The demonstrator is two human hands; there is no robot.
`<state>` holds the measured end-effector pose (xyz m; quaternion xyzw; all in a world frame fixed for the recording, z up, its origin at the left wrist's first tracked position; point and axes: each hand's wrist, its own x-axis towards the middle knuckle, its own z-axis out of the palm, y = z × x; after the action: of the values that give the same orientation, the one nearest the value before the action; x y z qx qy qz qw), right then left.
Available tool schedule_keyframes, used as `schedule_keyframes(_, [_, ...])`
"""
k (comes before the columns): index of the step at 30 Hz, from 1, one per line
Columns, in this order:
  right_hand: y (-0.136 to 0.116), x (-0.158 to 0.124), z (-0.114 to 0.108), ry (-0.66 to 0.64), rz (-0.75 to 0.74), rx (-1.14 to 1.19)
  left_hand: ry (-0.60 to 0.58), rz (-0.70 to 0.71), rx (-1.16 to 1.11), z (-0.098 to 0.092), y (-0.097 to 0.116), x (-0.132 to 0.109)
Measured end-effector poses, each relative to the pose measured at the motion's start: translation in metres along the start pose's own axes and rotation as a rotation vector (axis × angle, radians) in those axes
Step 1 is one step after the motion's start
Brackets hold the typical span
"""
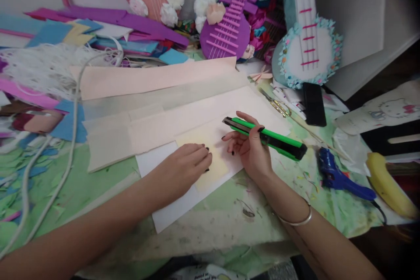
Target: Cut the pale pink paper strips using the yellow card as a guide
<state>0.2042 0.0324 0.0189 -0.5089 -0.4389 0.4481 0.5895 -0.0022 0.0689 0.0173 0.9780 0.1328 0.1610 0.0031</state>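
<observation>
My left hand [187, 167] rests palm down on a white sheet [170, 210], its fingers curled over a pale yellow piece [210, 148] lying on that sheet. My right hand [249, 146] holds a green and black utility knife [269, 138] across its fingers, just right of the yellow piece, with the blade end pointing left. A thin bangle [300, 221] circles my right wrist. Long peach foam strips [154, 78] lie behind the sheet.
A blue glue gun [337, 177] and a banana [387, 186] lie at the right. Scissors [275, 104] and a black phone [314, 104] sit behind the knife. Foam guitar models [229, 30] stand at the back. White cord [70, 140] and coloured foam scraps crowd the left.
</observation>
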Motion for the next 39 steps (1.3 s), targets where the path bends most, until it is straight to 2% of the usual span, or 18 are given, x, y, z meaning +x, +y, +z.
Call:
schedule_keyframes(6, [-0.008, -0.004, 0.001, 0.005, -0.003, -0.068, 0.036, -0.034, 0.126, 0.007, 0.005, 0.005])
schedule_keyframes(11, [-0.028, -0.002, 0.003, 0.081, -0.013, -0.109, 0.071, -0.053, 0.081, 0.009, 0.006, 0.004])
schedule_keyframes(14, [-0.036, 0.008, 0.007, 0.095, -0.066, -0.215, 0.059, -0.124, 0.065, 0.009, 0.005, 0.003])
schedule_keyframes(19, [-0.024, 0.023, 0.013, -0.049, -0.053, -0.326, 0.027, -0.183, 0.025, 0.010, 0.002, 0.001])
schedule_keyframes(24, [-0.008, 0.024, 0.014, -0.003, -0.123, -0.574, 0.038, -0.177, 0.008, 0.011, 0.002, -0.001])
schedule_keyframes(33, [-0.008, 0.021, 0.018, -0.031, -0.151, -0.674, 0.064, -0.175, -0.013, 0.011, 0.001, -0.001])
schedule_keyframes(39, [-0.005, 0.022, 0.017, -0.078, -0.171, -0.689, 0.038, -0.193, -0.016, 0.012, 0.002, 0.000])
